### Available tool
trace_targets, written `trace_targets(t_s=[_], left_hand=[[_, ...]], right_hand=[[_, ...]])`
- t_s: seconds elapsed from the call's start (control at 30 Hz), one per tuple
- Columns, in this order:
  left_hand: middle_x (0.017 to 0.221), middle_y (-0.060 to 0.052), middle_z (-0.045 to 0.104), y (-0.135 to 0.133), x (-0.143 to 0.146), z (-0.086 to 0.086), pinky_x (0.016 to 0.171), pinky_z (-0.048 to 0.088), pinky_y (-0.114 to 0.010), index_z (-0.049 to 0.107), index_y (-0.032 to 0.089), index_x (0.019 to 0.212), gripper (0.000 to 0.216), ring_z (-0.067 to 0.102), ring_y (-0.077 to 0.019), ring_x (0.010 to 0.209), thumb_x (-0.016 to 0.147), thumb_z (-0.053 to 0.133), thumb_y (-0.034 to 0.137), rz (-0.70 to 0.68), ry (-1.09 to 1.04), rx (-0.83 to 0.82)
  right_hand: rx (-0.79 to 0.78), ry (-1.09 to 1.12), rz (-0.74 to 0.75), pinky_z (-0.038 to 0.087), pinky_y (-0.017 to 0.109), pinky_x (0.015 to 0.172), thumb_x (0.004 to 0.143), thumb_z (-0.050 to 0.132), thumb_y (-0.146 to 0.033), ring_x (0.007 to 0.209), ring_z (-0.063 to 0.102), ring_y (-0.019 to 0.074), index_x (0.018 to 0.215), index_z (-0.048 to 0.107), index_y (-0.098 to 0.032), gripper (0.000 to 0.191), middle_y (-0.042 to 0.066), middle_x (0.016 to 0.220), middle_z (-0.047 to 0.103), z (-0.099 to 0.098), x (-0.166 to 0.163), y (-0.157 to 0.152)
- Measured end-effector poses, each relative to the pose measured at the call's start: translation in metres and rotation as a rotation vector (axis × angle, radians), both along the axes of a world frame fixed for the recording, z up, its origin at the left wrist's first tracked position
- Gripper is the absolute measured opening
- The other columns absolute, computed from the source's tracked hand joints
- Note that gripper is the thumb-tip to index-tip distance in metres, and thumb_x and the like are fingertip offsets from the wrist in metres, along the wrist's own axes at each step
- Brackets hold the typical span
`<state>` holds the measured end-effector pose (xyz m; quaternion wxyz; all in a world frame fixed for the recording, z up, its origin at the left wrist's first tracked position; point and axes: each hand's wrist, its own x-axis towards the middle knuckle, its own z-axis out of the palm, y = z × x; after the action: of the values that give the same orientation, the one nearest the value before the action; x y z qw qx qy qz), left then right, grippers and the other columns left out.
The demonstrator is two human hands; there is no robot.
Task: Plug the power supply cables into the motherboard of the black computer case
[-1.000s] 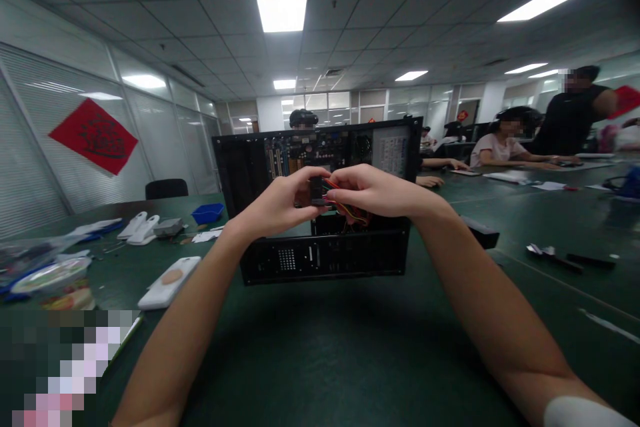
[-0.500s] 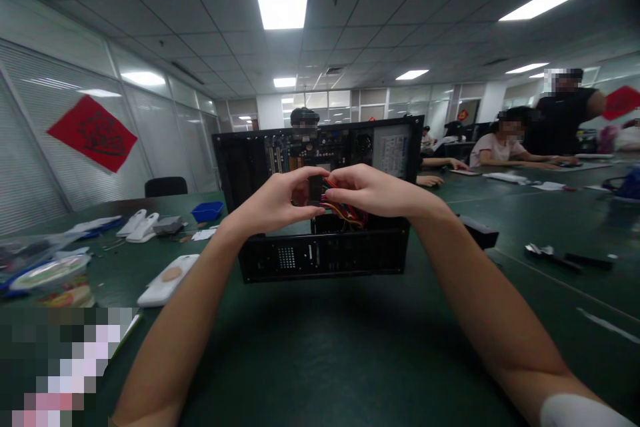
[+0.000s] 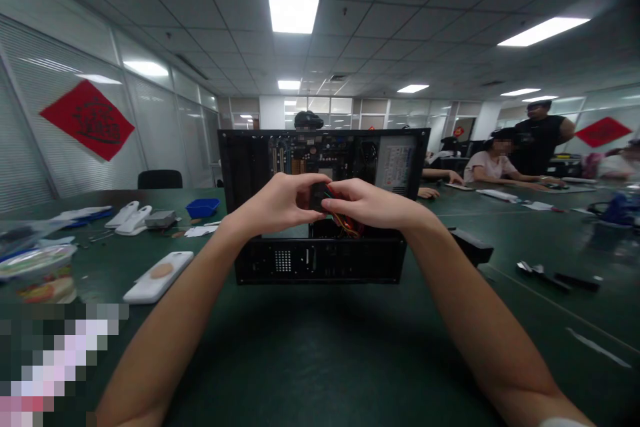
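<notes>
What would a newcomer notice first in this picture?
Most likely the open black computer case mid-picture, where the left hand holds a dark connector and the right hand is at coloured wires beside it. After that, perhaps the red diamond sign on the glass partition at the picture's left.

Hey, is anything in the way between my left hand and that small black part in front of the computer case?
Nothing visible: your left hand has the black part between its thumb and fingers. Your right hand and the coloured wires are on the part's right.
</notes>
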<state>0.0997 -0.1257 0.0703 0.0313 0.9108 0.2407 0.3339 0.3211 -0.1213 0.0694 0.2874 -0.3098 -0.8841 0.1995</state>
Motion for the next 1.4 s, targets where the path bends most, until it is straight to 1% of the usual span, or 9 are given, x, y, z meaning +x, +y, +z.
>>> trace_targets(t_s=[0.5,0.7,0.87,1.0,1.1,1.17,1.23,1.33,1.4], left_hand=[[0.072,0.002,0.065,0.007,0.005,-0.005,0.059,0.045,-0.023,0.064,0.015,0.133,0.052,0.059,-0.0123,0.062,0.082,0.074,0.023,0.065,-0.023,0.107],[0.090,-0.002,0.068,0.013,0.008,-0.008,0.071,0.051,-0.026,0.059,0.018,0.136,0.055,0.065,-0.0156,0.079,0.085,0.078,0.029,0.191,-0.115,0.448],[0.104,-0.007,0.071,0.013,0.008,-0.010,0.075,0.051,-0.025,0.069,0.020,0.112,0.020,0.068,-0.0178,0.093,0.099,0.062,0.033,0.347,-0.078,0.752],[0.110,-0.009,0.074,0.017,0.006,-0.014,0.076,0.051,-0.027,0.072,0.020,0.106,0.024,0.069,-0.0190,0.095,0.104,0.052,0.032,0.391,-0.043,0.851],[0.111,-0.010,0.076,0.024,0.007,-0.017,0.074,0.051,-0.029,0.074,0.019,0.107,0.025,0.071,-0.0202,0.093,0.104,0.052,0.031,0.426,-0.033,0.853],[0.110,-0.011,0.077,0.031,0.009,-0.021,0.073,0.051,-0.030,0.075,0.019,0.107,0.025,0.071,-0.0205,0.091,0.103,0.053,0.030,0.462,-0.029,0.855],[0.109,-0.010,0.078,0.040,0.011,-0.026,0.073,0.052,-0.030,0.077,0.018,0.106,0.024,0.072,-0.0206,0.090,0.101,0.055,0.029,0.490,-0.028,0.846],[0.109,-0.009,0.078,0.057,0.015,-0.036,0.074,0.055,-0.031,0.078,0.018,0.105,0.022,0.073,-0.0210,0.091,0.098,0.060,0.028,0.479,-0.016,0.737],[0.112,-0.008,0.078,0.069,0.017,-0.044,0.076,0.056,-0.031,0.078,0.020,0.108,0.021,0.074,-0.0219,0.095,0.097,0.062,0.026,0.450,0.033,0.610]], right_hand=[[-0.048,0.050,-0.029,0.042,0.028,0.062,0.086,0.060,-0.034,0.069,0.054,0.0152,0.087,0.060,-0.018,0.016,0.000,0.076,0.059,-0.004,-0.007,0.007],[-0.245,0.355,-0.013,0.042,0.026,0.060,0.076,0.067,-0.031,0.064,0.053,0.0128,0.080,0.060,-0.019,0.014,-0.002,0.071,0.058,-0.004,-0.010,0.012],[-0.321,0.671,0.041,0.047,0.028,0.067,0.070,0.078,-0.040,0.067,0.057,0.0132,0.084,0.066,-0.017,0.029,-0.002,0.074,0.064,-0.012,-0.021,0.029],[-0.308,0.763,0.103,0.052,0.030,0.080,0.066,0.086,-0.045,0.078,0.064,0.0159,0.090,0.070,-0.017,0.040,0.001,0.083,0.071,-0.019,-0.026,0.040],[-0.282,0.715,0.090,0.054,0.034,0.084,0.076,0.079,-0.057,0.084,0.067,0.0187,0.097,0.070,-0.016,0.047,0.005,0.091,0.073,-0.024,-0.023,0.049],[-0.169,0.661,-0.008,0.056,0.037,0.084,0.092,0.060,-0.062,0.091,0.068,0.0224,0.108,0.069,-0.017,0.049,0.009,0.100,0.072,-0.027,-0.017,0.055],[0.137,0.573,-0.168,0.056,0.041,0.092,0.103,0.043,-0.049,0.108,0.065,0.0260,0.125,0.064,-0.018,0.044,0.014,0.118,0.068,-0.033,-0.009,0.060],[0.664,0.243,-0.296,0.046,0.044,0.111,0.104,0.039,-0.023,0.132,0.053,0.0283,0.140,0.056,-0.015,0.041,0.019,0.141,0.055,-0.045,0.002,0.066],[0.790,-0.052,-0.308,0.045,0.043,0.112,0.103,0.039,-0.016,0.130,0.053,0.0294,0.135,0.059,-0.012,0.039,0.020,0.138,0.056,-0.054,0.007,0.071]])
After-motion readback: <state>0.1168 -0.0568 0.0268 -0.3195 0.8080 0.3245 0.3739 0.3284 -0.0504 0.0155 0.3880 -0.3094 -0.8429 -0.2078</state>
